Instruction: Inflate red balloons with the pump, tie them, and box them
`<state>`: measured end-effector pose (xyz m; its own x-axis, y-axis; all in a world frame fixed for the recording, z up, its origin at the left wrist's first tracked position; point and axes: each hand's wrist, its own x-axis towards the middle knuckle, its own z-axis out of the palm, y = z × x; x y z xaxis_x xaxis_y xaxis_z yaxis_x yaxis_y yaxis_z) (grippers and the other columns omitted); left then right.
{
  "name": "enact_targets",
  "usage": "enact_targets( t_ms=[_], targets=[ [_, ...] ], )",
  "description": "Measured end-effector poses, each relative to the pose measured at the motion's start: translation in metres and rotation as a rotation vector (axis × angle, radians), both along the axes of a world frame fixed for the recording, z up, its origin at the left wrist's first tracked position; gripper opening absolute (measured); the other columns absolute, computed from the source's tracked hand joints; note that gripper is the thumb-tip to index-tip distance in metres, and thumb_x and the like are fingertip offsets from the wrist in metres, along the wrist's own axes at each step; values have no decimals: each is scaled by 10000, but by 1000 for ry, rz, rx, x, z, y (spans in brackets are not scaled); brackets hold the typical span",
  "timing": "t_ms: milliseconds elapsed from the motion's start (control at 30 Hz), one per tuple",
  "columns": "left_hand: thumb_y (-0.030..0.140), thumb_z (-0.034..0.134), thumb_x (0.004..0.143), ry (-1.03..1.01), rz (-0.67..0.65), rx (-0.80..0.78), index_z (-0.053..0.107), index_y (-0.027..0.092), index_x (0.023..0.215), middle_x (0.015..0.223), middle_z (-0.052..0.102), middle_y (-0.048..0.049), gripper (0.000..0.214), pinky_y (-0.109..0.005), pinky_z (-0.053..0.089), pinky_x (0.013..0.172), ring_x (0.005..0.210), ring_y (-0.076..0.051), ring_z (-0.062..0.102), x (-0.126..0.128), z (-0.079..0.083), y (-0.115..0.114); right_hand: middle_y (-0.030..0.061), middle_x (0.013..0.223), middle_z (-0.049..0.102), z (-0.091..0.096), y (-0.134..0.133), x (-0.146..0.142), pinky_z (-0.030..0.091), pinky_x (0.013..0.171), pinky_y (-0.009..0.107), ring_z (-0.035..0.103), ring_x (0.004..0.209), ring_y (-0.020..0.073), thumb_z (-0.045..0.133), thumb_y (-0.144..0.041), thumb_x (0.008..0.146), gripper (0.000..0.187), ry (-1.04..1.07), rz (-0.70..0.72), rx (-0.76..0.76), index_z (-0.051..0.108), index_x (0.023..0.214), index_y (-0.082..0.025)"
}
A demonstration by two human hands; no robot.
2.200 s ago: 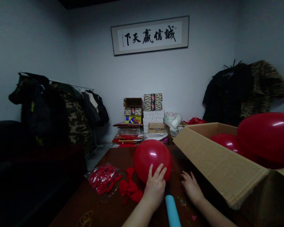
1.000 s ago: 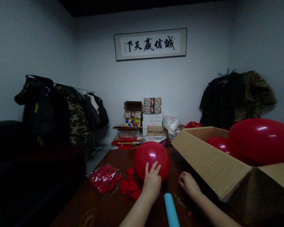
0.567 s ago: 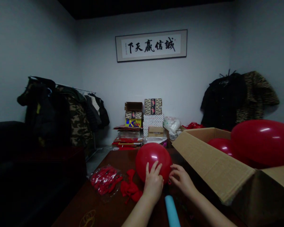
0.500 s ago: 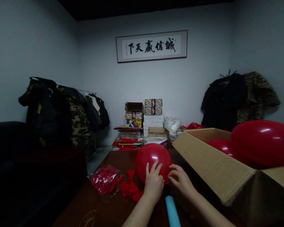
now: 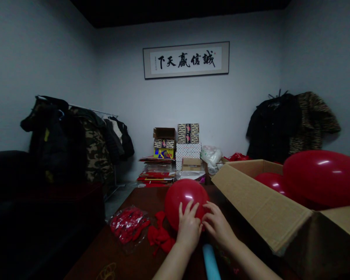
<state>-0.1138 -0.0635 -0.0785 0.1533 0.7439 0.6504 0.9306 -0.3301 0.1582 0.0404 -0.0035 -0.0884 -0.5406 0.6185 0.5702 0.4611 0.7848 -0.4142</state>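
An inflated red balloon (image 5: 182, 196) rests above the dark brown table (image 5: 140, 202). My left hand (image 5: 188, 227) presses against its near side, fingers raised on the rubber and closed round its lower end. My right hand (image 5: 219, 225) meets it at the balloon's base, fingers pinched there on the balloon's neck. A light blue pump tube (image 5: 210, 262) lies just below both hands, pointing toward the balloon.
A large open cardboard box (image 5: 268, 212) at the right holds big red balloons (image 5: 323, 177). A clear bag of red uninflated balloons (image 5: 126, 224) and loose red ones (image 5: 160, 235) lie left of my hands. Rubber bands (image 5: 106, 269) sit near the front edge. Stacked boxes (image 5: 188, 146) stand behind.
My right hand rose from the table by the pump and moved left to the balloon's base, joining the left hand. The left hand stayed on the balloon.
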Motion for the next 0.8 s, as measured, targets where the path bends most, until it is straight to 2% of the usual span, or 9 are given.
enact_targets(
  t_ms=[100,267,500,633,800],
  targets=[
    [284,637,737,-9,-6,-7,717,258,764,1344,522,-26,88,-608,80,1092,1300,-295,338,-2,0,0,72,1314,462,1,0,-2,243,1092,495,291,1313,251,475,-292,804,160,-17,29,5,620,830,-232],
    [291,653,723,-44,-15,10,713,263,713,1334,532,-11,67,-614,77,1085,1293,-297,343,-6,0,0,65,1299,488,3,3,-3,244,1096,469,279,1322,237,502,-332,809,174,-6,34,-39,645,805,-234],
    [231,627,719,-88,15,1,707,252,688,1328,531,-19,88,-628,106,1067,1286,-301,340,-5,2,-1,46,1332,480,8,4,-5,238,1094,490,239,1349,241,509,-316,799,185,12,69,-74,682,785,-251],
    [180,583,723,-114,41,35,683,234,668,1317,540,-26,127,-620,136,1063,1277,-295,354,-5,5,-2,33,1360,453,6,3,-3,232,1095,497,228,1355,237,524,-289,779,179,32,78,-59,683,861,-282],
    [156,568,717,-133,55,68,643,221,622,1312,545,-26,138,-611,164,1057,1278,-280,356,-7,11,-3,72,1351,452,-4,6,-2,244,1081,518,248,1343,266,567,-376,759,203,126,-22,-58,678,887,-265]
  ],
)
